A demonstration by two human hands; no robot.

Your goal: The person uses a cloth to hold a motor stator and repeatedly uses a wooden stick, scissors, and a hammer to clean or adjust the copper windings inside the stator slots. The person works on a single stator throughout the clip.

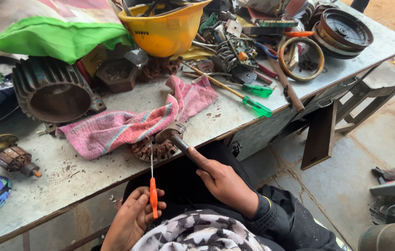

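Observation:
My left hand point(132, 218) grips an orange-handled screwdriver point(152, 193); its thin shaft points up to a rusty copper-wound stator point(153, 149) at the table's near edge. My right hand point(223, 183) holds the dark handle of a hammer point(175, 135), whose metal head rests on the stator beside a pink striped towel point(127, 123).
The grey metal table point(67, 176) carries a ribbed motor housing point(51, 88), a rotor point(13, 158), a yellow hard hat point(165, 28) full of tools, a green cloth point(53, 37), green-handled screwdrivers point(258, 108), metal rings and circuit parts. A wooden stool point(365, 100) stands on the right.

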